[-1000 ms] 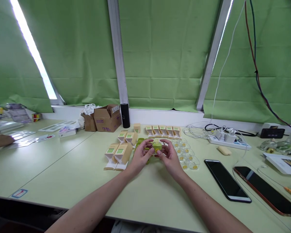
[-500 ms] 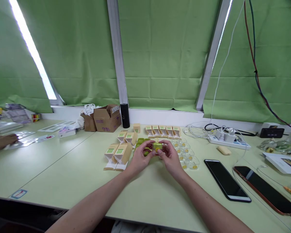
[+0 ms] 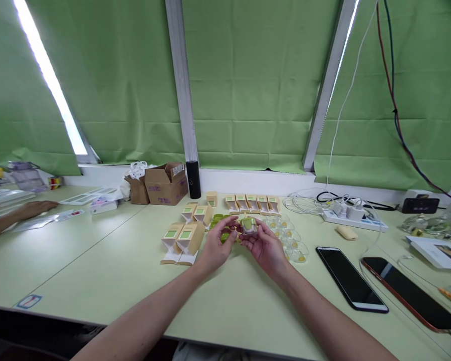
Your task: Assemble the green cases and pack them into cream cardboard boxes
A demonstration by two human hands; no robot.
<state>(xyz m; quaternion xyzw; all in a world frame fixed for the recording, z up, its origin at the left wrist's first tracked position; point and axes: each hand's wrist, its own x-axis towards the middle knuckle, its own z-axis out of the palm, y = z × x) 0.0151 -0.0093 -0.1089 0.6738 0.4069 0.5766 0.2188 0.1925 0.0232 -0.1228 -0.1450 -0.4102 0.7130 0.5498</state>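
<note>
A small clear case with a green top (image 3: 248, 225) is tilted in my right hand (image 3: 267, 250), whose fingers and thumb close around its lower edge and side. Just left of it, my left hand (image 3: 215, 250) has its thumb and fingers apart, with the fingertips close to the case; whether they touch it I cannot tell. Behind my left hand are several green pieces (image 3: 218, 218), partly covered by the fingers. To the right of my right hand stand rows of clear cups with yellow bits inside (image 3: 296, 245).
Open-flapped beige boxes (image 3: 191, 236) stand left of my hands, and a row of similar ones (image 3: 251, 204) lies behind. Two phones (image 3: 351, 281), a power strip (image 3: 355, 220) and cables are on the right. A cardboard box (image 3: 167, 185) and black bottle (image 3: 193, 179) stand at the back. Another person's hand (image 3: 37, 208) is far left.
The case has turned and shifted slightly right into my right hand. My left fingers have come away from its side. The other person's hand has moved right.
</note>
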